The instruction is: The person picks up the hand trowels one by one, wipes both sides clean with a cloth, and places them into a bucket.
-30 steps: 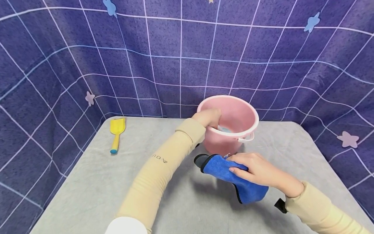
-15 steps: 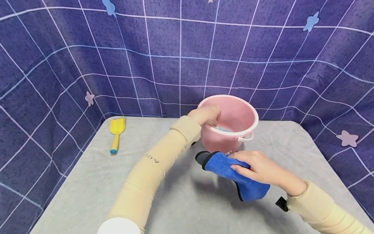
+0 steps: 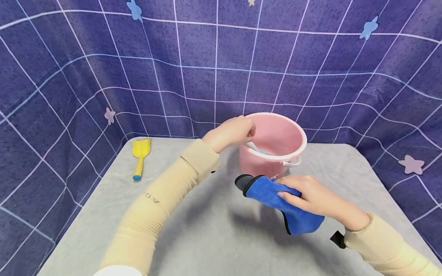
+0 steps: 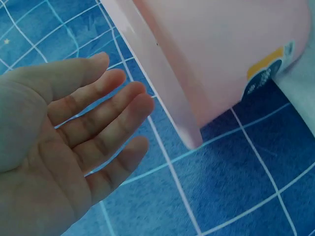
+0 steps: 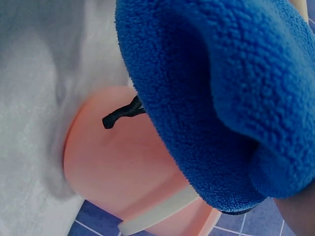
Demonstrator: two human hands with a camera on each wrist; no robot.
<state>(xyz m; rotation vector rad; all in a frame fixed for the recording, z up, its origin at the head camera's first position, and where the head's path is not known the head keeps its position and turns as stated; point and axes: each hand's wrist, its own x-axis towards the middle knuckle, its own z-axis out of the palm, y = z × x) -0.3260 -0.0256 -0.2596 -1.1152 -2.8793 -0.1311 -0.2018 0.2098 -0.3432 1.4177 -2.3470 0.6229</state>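
Observation:
A pink bucket [image 3: 262, 163] with a white handle stands upright at the back of the table, right of centre. My left hand [image 3: 235, 132] hovers at its left rim in the head view. In the left wrist view, that hand [image 4: 83, 128] holds nothing, its fingers loosely bent and apart from the bucket [image 4: 206, 59]. My right hand [image 3: 309, 195] pinches a blue plush cloth [image 3: 264, 193] with black edging in front of the bucket, held above the table. Up close in the right wrist view, the folded cloth [image 5: 236, 98] hides most of the right hand.
Something pale blue and white [image 3: 264, 151] shows inside the bucket, too little to identify. At the table's left back lies a yellow toy shovel [image 3: 139, 157] with a blue handle end. Purple grid-patterned curtain [image 3: 193, 76] surrounds the grey-covered table [image 3: 214, 237] at back and sides.
My left hand has come up out of the bucket and drawn left to its rim. The right hand and cloth have shifted slightly up and right.

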